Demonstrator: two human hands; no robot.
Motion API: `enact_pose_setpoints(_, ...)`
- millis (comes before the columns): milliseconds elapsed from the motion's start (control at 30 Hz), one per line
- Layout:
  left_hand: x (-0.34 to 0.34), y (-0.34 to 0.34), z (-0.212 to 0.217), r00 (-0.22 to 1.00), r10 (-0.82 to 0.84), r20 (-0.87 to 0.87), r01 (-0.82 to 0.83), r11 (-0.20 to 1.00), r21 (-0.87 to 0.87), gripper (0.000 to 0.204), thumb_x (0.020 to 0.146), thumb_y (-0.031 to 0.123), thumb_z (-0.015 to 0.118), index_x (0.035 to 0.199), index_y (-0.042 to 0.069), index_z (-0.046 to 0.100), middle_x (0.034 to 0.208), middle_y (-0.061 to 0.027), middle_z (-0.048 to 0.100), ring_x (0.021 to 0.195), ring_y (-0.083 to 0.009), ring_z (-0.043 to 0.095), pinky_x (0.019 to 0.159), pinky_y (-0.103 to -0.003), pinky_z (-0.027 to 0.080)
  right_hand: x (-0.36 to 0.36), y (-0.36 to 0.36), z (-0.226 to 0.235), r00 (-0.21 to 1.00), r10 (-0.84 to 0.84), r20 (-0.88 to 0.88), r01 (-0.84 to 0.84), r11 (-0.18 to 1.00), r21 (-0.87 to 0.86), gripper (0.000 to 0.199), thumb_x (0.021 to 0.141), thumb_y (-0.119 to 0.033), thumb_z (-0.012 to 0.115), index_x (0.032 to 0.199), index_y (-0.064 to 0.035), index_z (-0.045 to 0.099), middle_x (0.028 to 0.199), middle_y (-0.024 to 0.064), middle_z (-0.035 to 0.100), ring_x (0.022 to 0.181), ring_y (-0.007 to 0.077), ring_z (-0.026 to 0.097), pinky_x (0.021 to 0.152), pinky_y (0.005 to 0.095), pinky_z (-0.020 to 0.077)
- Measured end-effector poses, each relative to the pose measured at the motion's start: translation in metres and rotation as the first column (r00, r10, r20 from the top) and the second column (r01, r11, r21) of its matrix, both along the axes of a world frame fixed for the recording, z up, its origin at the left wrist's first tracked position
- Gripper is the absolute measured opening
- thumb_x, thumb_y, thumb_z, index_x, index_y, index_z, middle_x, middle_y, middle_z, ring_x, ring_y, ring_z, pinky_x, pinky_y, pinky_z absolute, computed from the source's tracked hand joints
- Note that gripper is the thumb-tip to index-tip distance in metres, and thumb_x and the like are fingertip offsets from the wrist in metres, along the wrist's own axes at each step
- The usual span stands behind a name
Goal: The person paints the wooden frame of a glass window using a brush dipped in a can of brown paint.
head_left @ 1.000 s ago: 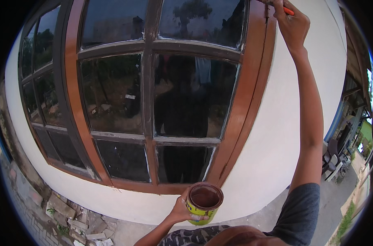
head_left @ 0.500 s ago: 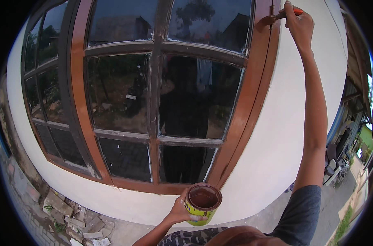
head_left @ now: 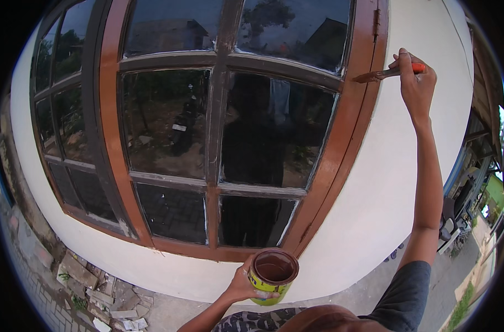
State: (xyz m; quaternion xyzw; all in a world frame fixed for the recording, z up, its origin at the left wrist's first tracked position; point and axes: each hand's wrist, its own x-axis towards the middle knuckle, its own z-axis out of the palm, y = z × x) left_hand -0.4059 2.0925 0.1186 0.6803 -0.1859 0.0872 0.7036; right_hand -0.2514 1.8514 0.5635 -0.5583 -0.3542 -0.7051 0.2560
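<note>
My right hand (head_left: 417, 83) is closed round the orange-red handle of a paintbrush (head_left: 382, 74). The brown-coated bristles touch the right upright of the window frame (head_left: 340, 144), which is painted glossy brown, a little below a hinge (head_left: 377, 23). Low in the middle, my left hand (head_left: 242, 285) grips an open yellow-green paint can (head_left: 274, 276) by its side. Brown paint fills part of the can, and its rim is smeared with it. Dark grey-brown bars (head_left: 214, 122) divide the panes; the lower middle bar is brown.
A white wall (head_left: 396, 166) surrounds the window and curves away at both sides. Broken tiles and rubble (head_left: 102, 293) lie on the ground at the lower left. A parked motorbike (head_left: 454, 221) stands beyond the wall's right end.
My right hand has moved down with the paintbrush, from beside the hinge to below it along the frame. My left hand holds the paint can in nearly the same place.
</note>
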Motion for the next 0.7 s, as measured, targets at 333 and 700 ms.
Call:
enact_pose_setpoints(333, 0.010, -0.008, 0.001, 0.999, -0.053, 0.012, 0.053, 0.998, -0.018, 0.110, 0.047, 0.033, 0.095, 0.138, 0.007, 0.039, 0.130, -0.0111, 0.055, 0.122, -0.0243, 0.054, 0.108, -0.040, 0.039, 0.004, 0.013, 0.111, 0.981, 0.105, 0.166, -0.137, 0.970, 0.199, 0.042, 0.095, -0.029, 0.057, 0.071, 0.0022, 0.070, 0.049, 0.0058, 0.057, 0.040, 0.0119, 0.051, 0.042, 0.0283, 0.0387)
enact_pose_setpoints(700, 0.008, 0.001, 0.004, 0.998, -0.061, 0.001, 0.061, 0.997, -0.042, 0.109, 0.047, 0.032, 0.096, 0.137, 0.006, 0.040, 0.130, -0.0102, 0.055, 0.122, -0.0224, 0.053, 0.108, -0.039, 0.039, -0.013, 0.000, 0.039, 0.997, -0.032, -0.075, 0.035, 0.999, 0.034, 0.043, 0.092, -0.041, 0.060, 0.084, -0.0014, 0.074, 0.056, -0.0017, 0.052, 0.058, 0.0075, 0.047, 0.058, 0.0250, 0.0405)
